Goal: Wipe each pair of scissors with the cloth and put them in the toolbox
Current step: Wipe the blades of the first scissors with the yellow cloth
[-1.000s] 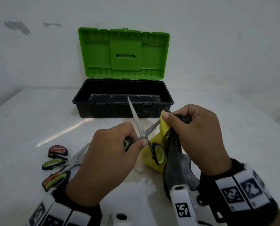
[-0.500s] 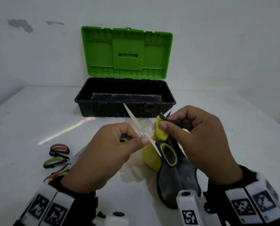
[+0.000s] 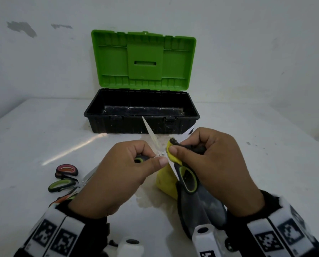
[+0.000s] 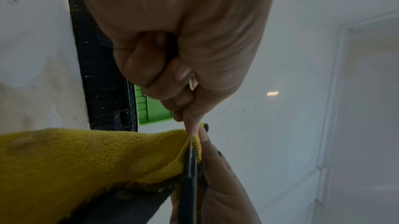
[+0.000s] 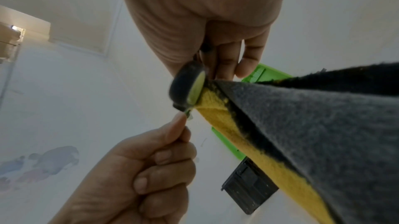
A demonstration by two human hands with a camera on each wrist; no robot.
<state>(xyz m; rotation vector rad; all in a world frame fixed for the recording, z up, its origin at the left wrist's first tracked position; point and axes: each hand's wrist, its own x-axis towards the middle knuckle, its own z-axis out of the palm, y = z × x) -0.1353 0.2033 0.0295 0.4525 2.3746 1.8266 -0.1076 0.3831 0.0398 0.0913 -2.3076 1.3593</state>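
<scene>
Toolbox [image 3: 118,125] looks empty; left hand [image 3: 116,175] grips open scissors [image 3: 153,136], right hand [image 3: 210,164] pinches cloth [image 3: 166,184] on 1 blade; more scissors [image 3: 66,180] wait on bench [image 3: 43,136].

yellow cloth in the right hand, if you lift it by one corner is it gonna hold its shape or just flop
The yellow cloth will probably flop: it already folds around the blade of the scissors where the right hand pinches it, and the rest sags toward the table. Its fuzzy pile suggests it is light and grippy rather than slippery. A push would likely bunch it, not slide it.
</scene>
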